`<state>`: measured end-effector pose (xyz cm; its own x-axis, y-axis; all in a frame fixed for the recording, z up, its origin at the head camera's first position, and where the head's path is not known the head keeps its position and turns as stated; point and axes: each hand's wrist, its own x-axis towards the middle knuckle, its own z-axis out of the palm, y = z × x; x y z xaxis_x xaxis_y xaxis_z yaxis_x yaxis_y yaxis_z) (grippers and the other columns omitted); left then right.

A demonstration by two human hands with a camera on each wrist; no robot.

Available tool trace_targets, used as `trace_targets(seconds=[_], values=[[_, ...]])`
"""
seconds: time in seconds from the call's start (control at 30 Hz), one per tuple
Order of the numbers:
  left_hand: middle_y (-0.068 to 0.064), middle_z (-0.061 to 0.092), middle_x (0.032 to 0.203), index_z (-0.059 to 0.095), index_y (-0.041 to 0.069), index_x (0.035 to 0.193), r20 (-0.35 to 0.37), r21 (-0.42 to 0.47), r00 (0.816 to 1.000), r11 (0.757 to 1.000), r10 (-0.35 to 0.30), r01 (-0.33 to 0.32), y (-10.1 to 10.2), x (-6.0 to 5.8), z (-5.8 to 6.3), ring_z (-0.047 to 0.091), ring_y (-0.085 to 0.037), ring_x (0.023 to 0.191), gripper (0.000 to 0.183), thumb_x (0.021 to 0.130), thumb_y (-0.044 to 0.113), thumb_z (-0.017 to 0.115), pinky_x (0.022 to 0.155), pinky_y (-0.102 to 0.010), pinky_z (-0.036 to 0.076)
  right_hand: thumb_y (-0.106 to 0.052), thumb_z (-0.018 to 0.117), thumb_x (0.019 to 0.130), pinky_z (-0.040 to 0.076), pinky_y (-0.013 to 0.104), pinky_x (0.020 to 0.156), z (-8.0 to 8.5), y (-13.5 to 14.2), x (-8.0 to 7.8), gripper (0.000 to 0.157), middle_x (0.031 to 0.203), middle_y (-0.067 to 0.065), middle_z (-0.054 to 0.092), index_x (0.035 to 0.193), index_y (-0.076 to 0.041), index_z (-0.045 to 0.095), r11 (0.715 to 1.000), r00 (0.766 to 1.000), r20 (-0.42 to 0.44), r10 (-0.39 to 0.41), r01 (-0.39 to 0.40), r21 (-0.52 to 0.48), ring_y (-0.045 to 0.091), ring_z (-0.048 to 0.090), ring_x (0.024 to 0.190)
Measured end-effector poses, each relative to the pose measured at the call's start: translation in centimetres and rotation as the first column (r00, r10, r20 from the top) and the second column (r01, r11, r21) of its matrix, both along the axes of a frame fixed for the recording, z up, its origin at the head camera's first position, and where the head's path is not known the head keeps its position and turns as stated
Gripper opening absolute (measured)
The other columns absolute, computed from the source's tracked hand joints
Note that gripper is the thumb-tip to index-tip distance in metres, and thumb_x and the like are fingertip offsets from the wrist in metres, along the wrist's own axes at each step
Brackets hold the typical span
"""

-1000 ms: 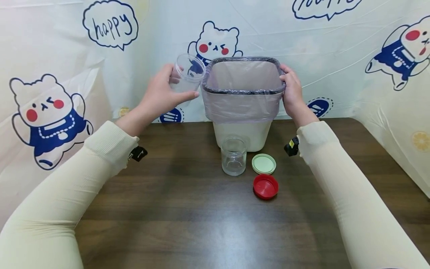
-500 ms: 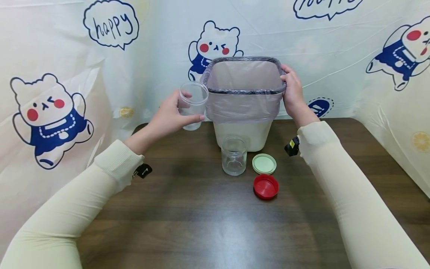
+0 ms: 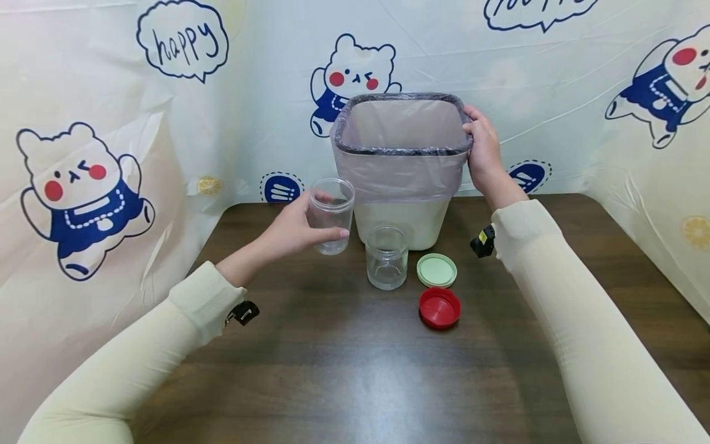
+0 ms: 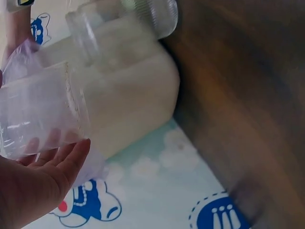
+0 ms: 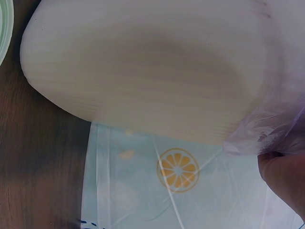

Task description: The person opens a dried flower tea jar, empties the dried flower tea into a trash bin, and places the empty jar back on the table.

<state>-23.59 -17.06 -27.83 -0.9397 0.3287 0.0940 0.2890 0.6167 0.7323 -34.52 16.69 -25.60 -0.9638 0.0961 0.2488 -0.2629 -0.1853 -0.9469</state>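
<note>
In the head view my left hand [image 3: 291, 228] grips a clear, empty-looking plastic jar [image 3: 336, 216] from its left side, thumb in front and fingers behind. The jar is roughly upright, left of a cream trash bin [image 3: 418, 216]. A thin lilac bag [image 3: 396, 176] lines the bin and folds over its rim. My right hand [image 3: 487, 154] holds the bin's right rim through the bag, with part of its fingers hidden. In the left wrist view, fingers [image 4: 71, 164] curve round the jar. The right wrist view shows only part of the right hand [image 5: 286, 176] at the bag.
An open clear glass jar [image 3: 387, 268] stands in front of the bin on the dark wooden table [image 3: 310, 370]. To its right lie a pale green lid [image 3: 436, 270] and a red lid [image 3: 439, 308]. A printed cloth [image 3: 266, 74] hangs behind.
My left hand has lowered the plastic jar from beside the bin's rim toward the table, bringing it nearer and slightly right; its tilt has lessened. My right hand stays on the rim.
</note>
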Motion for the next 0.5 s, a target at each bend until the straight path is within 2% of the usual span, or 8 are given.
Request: trace_targets(seconds=[0.17, 0.5], values=[[-0.011, 0.056, 0.122, 0.047, 0.013, 0.129, 0.029, -0.018, 0.999, 1.000, -0.020, 0.020, 0.2, 0.5, -1.4, 0.053, -0.028, 0.109, 0.070, 0.075, 0.037, 0.084, 0.089, -0.048, 0.047, -0.014, 0.034, 0.097, 0.036, 0.023, 0.092, 0.0, 0.0, 0.1, 0.050, 0.151, 0.000, 0.033, 0.147, -0.011, 0.039, 1.000, 1.000, 0.007, -0.004, 0.004, -0.001, 0.016, 0.040, 0.121], [-0.008, 0.061, 0.117, 0.051, 0.007, 0.123, 0.022, 0.046, 0.993, 0.992, -0.115, 0.114, 1.0, 1.3, -4.1, 0.057, -0.023, 0.106, 0.066, 0.071, 0.024, 0.088, 0.091, -0.043, 0.045, -0.013, 0.034, 0.097, 0.037, 0.021, 0.091, 0.1, -0.1, 0.1, 0.050, 0.150, 0.001, 0.033, 0.146, -0.009, 0.040, 0.999, 1.000, 0.003, 0.004, -0.004, -0.038, 0.015, 0.041, 0.118]])
